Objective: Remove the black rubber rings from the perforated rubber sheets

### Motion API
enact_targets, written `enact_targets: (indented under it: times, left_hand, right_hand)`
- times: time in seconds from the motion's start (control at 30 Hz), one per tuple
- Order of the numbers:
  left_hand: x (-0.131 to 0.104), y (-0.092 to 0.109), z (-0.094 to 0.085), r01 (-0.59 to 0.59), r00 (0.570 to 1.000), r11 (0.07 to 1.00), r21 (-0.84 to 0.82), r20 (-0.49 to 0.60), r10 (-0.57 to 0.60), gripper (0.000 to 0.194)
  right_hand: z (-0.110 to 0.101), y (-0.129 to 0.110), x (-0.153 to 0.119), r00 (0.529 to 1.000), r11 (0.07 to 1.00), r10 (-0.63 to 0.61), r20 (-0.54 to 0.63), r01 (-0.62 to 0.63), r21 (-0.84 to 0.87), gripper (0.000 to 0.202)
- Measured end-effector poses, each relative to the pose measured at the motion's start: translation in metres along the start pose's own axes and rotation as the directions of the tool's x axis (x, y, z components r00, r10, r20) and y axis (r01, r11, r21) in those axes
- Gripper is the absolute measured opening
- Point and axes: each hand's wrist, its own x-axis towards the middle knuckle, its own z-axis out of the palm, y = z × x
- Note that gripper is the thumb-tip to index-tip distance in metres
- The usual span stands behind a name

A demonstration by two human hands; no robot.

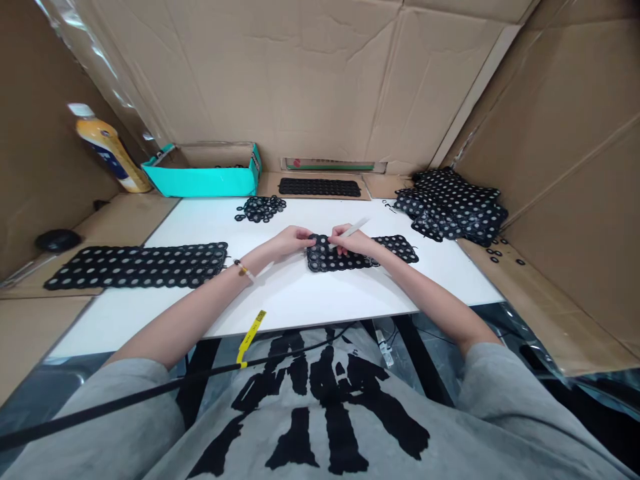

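A black sheet with rows of round light holes (400,247) lies flat on the white tabletop in front of me. At its upper left corner, my left hand (291,241) pinches the edge between thumb and fingers. My right hand (350,240) rests over the sheet, closed around a slim whitish stick-like tool (357,225) that slants up to the right. The tool's lower tip meets the sheet near my left thumb; the exact contact is too small to make out. My right hand and wrist cover part of the sheet's middle.
A longer black sheet (145,265) lies at left, another (320,187) at the back. Loose black rings (260,209) sit near a turquoise box (205,181). A sheet pile (450,203) is at right. A yellow bottle (113,147) stands by the cardboard walls (310,80).
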Motion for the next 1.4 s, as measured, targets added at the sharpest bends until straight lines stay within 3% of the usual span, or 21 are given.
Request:
enact_targets:
  times: [0.2,0.37,0.5,0.67,0.9,1.13,1.4]
  left_hand:
    - [0.002,-0.002,0.002,0.037,0.997,0.997,-0.066,-0.072,-0.042,0.042]
    - [0.003,-0.001,0.001,0.045,0.998,0.994,-0.101,-0.046,-0.050,0.042]
    - [0.004,-0.005,0.003,-0.003,0.999,0.992,-0.125,-0.054,-0.004,0.035]
    - [0.006,-0.008,0.003,0.023,0.997,0.990,-0.140,-0.068,-0.033,0.033]
    - [0.005,-0.009,0.004,0.073,0.992,0.979,-0.189,-0.091,-0.091,0.042]
    - [0.007,-0.011,0.008,0.074,0.986,0.951,-0.301,-0.123,-0.116,0.048]
    - [0.004,-0.003,0.000,0.137,0.983,0.925,-0.355,-0.066,-0.171,0.051]
  right_hand:
    - [0.010,-0.002,0.002,0.998,0.979,0.021,-0.068,-0.006,0.204,0.026]
    - [0.024,0.000,0.000,0.992,0.984,-0.071,-0.109,0.087,0.157,0.029]
    - [0.025,0.000,0.000,0.984,0.981,-0.071,-0.165,0.099,0.164,0.025]
    - [0.025,0.004,0.003,0.976,0.977,-0.070,-0.208,0.109,0.182,0.023]
    - [0.028,0.009,0.002,0.983,0.994,-0.094,-0.158,0.102,0.046,0.020]
    - [0.033,0.004,0.000,0.955,0.982,-0.173,-0.239,0.149,-0.117,0.016]
    - [0.034,0.005,0.001,0.950,0.979,-0.191,-0.246,0.165,-0.122,0.018]
